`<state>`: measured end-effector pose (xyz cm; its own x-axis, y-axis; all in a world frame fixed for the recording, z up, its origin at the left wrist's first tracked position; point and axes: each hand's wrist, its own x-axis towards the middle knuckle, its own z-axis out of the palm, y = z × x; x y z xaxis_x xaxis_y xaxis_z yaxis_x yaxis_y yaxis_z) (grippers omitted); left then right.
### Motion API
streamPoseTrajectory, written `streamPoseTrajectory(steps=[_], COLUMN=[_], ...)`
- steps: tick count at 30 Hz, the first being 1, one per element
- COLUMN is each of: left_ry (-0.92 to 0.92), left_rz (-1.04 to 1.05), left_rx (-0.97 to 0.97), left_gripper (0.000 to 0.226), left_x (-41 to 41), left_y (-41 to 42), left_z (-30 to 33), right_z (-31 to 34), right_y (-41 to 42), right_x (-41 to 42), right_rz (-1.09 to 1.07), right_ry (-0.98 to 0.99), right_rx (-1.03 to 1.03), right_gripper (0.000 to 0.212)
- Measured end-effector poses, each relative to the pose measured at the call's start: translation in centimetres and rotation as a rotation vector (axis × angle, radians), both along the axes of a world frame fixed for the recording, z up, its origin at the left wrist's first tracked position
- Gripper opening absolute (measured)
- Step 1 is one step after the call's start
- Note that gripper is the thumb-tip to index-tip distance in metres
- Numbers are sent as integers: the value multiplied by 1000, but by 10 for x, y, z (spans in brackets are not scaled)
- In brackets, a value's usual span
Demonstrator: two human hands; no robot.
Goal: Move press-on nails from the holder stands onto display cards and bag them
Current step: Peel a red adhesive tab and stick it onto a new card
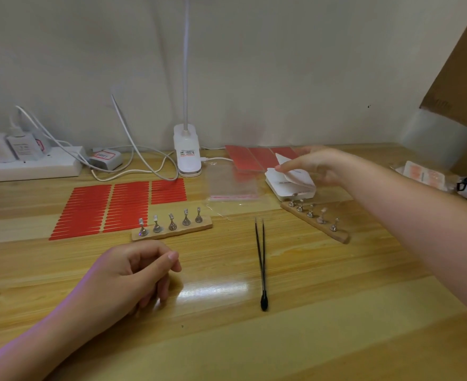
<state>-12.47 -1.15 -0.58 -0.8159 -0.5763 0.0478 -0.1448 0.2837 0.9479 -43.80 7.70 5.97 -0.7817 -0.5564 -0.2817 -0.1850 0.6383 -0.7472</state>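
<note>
Behind the right hand, blurred card, grip unclear.

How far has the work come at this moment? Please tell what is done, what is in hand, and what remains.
Nothing looks finished: nails sit on both the left stand and the right stand, and the clear bag lies flat. The right hand lifts a card from the card stack. The left hand rests idle; the tweezers lie untouched.

Cardboard sheet cut off at right edge, blurred right hand, power strip cropped left
</note>
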Motion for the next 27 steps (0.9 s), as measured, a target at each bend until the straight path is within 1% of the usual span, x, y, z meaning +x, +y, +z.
streamPoseTrajectory(steps=[4, 7, 9, 11, 14, 17, 20, 23, 24, 26, 27], left_ry=[11, 19, 32, 42, 69, 97, 118, 124, 112, 92, 85], left_rz=[3, 6, 5, 4, -21, -41, -48, -53, -49, -15, 11], left_rx=[24, 28, 49, 71, 102, 153, 186, 209, 198, 197, 214], left_gripper=[23, 24, 22, 23, 31, 38, 27, 39, 37, 22, 18], left_x=[0, 0, 0, 0, 1, 1, 2, 4, 5, 5, 5], left_y=[0, 0, 0, 0, -1, -2, -3, -3, -3, -3, -3], left_z=[0, 0, 1, 2, 4, 6, 8, 8, 9, 9, 8], right_z=[-3, -3, -3, -4, -9, -18, -29, -40, -43, -48, -49], right_y=[0, -1, -2, -2, 1, 6, 11, 14, 14, 14, 14], right_x=[-3, 3, 16, 37, 77, 117, 152, 177, 184, 193, 195], right_rz=[-64, -124, -109, -33, 132, 298, 422, 489, 506, 526, 530], right_ry=[40, 199, 313, 369, 398, 425, 488, 482, 481, 484, 477], right_rx=[-122, -249, -309, -353, -422, -413, -434, -456, -454, -452, -455], right_gripper=[86, 76, 71, 69, 68, 70, 70, 69, 70, 70, 69])
